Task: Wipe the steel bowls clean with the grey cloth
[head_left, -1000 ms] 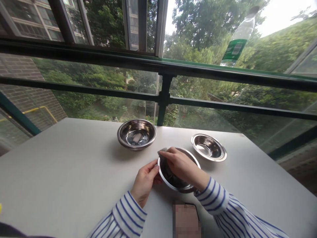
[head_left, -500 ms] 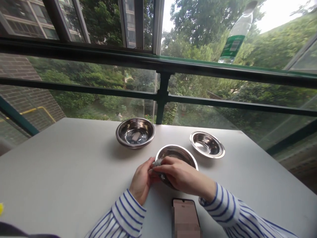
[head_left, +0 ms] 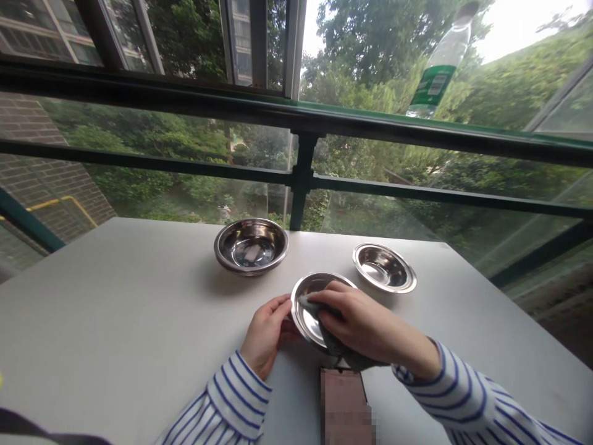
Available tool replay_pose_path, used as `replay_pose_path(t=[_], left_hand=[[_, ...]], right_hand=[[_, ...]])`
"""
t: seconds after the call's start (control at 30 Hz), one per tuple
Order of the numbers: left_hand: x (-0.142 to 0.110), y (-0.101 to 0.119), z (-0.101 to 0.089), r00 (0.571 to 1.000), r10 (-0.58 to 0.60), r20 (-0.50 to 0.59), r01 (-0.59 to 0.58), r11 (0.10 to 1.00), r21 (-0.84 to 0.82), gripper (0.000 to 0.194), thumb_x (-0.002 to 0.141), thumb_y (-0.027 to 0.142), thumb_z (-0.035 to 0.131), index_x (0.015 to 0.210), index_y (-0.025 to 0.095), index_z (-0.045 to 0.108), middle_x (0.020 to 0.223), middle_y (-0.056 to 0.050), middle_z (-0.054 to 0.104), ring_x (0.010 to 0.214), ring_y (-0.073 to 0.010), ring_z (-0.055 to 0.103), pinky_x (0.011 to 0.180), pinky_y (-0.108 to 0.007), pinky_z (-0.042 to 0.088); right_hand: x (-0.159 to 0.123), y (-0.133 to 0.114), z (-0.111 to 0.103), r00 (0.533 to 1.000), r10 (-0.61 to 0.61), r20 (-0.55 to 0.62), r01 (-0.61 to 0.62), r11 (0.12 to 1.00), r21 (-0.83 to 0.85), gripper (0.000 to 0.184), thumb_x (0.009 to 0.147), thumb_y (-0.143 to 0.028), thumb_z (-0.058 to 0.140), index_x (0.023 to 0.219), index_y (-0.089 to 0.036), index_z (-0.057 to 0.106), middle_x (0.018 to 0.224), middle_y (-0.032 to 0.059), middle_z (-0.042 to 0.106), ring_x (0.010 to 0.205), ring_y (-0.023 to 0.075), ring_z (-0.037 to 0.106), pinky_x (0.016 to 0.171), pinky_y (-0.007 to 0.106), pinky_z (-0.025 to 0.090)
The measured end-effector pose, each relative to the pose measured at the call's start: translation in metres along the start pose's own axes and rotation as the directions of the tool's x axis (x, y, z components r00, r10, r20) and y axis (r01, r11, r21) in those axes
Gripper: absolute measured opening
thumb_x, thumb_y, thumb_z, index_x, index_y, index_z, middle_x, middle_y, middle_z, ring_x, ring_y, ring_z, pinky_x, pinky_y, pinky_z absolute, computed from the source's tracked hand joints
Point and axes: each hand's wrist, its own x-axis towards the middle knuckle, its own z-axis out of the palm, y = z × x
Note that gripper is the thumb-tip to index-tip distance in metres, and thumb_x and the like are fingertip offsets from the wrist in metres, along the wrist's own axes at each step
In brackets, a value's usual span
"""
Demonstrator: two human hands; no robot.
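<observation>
A shiny metal bowl (head_left: pixel 303 315) is tilted slightly over the white table in front of me. My left hand (head_left: pixel 266 334) grips its left rim, with the thumb at the edge and the other fingers beneath. In my right hand (head_left: pixel 354 318) is a grey cloth (head_left: pixel 336 343), pressed against the inside of the bowl and hanging down over its near rim. The back of the hand hides the bowl's right side. Just below the bowl lies a phone (head_left: pixel 345 405), its top edge close to the cloth's lower end.
Stacked metal bowls (head_left: pixel 250 247) stand at the back left of the white table (head_left: pixel 139 327). Another metal bowl (head_left: pixel 384 267) sits at the back right. Beyond the table runs a dark green railing (head_left: pixel 303 173), with a plastic bottle (head_left: pixel 435 77) on top.
My right hand has moved from the bowl's left rim to the right and into the bowl, bringing the cloth along. More of the cloth shows now. My left hand stays at the rim.
</observation>
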Motion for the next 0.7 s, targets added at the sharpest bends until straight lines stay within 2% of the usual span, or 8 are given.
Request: replay_pose_path(t=[0.1,0.17,0.23,0.33,0.47,0.57,0.7], left_hand=[[-0.001,0.0,0.001,0.999,-0.028,-0.015,0.029,0.999,0.026,0.019,0.075,0.023,0.057,0.093,0.016,0.058,0.066,-0.001,0.065,0.048,-0.0104,0.057,0.049,-0.022,0.045],[-0.001,0.0,0.0,0.999,-0.046,-0.01,0.046,0.999,0.023,0.015,0.076,0.022,0.056,0.09,0.017,0.055,0.065,0.0,0.064,0.048,-0.0106,0.058,0.049,-0.022,0.045],[-0.001,0.0,-0.001,0.999,-0.051,0.004,0.051,0.999,0.008,0.01,0.077,0.021,0.055,0.086,0.017,0.053,0.065,0.0,0.063,0.048,-0.0106,0.059,0.05,-0.023,0.046],[-0.002,-0.001,-0.003,0.999,-0.049,0.022,0.049,0.999,-0.008,0.006,0.077,0.02,0.054,0.082,0.016,0.052,0.064,0.0,0.062,0.049,-0.0103,0.058,0.05,-0.023,0.046],[-0.003,0.0,-0.002,0.999,-0.045,0.03,0.045,0.999,0.01,0.006,0.078,0.021,0.053,0.08,0.016,0.051,0.063,0.0,0.062,0.05,-0.0105,0.058,0.049,-0.022,0.045],[-0.004,0.001,0.0,0.999,-0.046,0.016,0.045,0.999,0.024,0.006,0.078,0.021,0.052,0.079,0.015,0.051,0.062,0.0,0.063,0.05,-0.0114,0.059,0.051,-0.023,0.047],[-0.006,0.001,0.001,0.999,-0.031,0.007,0.031,0.999,0.027,0.005,0.079,0.02,0.051,0.079,0.015,0.051,0.063,-0.001,0.064,0.053,-0.0128,0.06,0.05,-0.024,0.047]], right_hand=[[-0.002,-0.005,-0.005,0.993,0.117,-0.027,-0.118,0.992,-0.048,0.018,0.084,-0.023,0.048,0.093,-0.02,0.063,0.088,0.0054,0.058,0.081,0.0166,0.056,0.075,0.029,0.043],[-0.003,-0.012,0.003,0.989,0.145,-0.014,-0.145,0.985,-0.089,0.018,0.085,-0.022,0.045,0.089,-0.019,0.062,0.085,0.0057,0.057,0.076,0.0162,0.055,0.072,0.029,0.043],[-0.006,-0.018,0.017,0.991,0.136,0.009,-0.134,0.984,-0.114,0.019,0.086,-0.021,0.042,0.092,-0.017,0.06,0.085,0.0068,0.055,0.073,0.0164,0.054,0.069,0.03,0.043],[-0.012,-0.025,0.033,0.994,0.107,-0.006,-0.107,0.991,-0.084,0.024,0.086,-0.02,0.041,0.106,-0.014,0.053,0.092,0.0096,0.052,0.084,0.0194,0.052,0.076,0.033,0.044],[-0.024,-0.022,0.031,0.997,0.073,0.015,-0.073,0.997,-0.003,0.035,0.087,-0.018,0.039,0.121,-0.017,0.044,0.099,0.0094,0.051,0.088,0.019,0.051,0.08,0.034,0.045],[-0.028,-0.018,0.03,0.997,0.075,0.004,-0.075,0.997,0.005,0.031,0.088,-0.017,0.039,0.118,-0.02,0.047,0.098,0.0079,0.051,0.085,0.0176,0.052,0.076,0.031,0.046],[-0.021,-0.02,0.044,0.994,0.082,-0.069,-0.089,0.99,-0.105,0.024,0.089,-0.02,0.041,0.109,-0.018,0.052,0.093,0.0079,0.052,0.081,0.0182,0.05,0.072,0.032,0.044]])
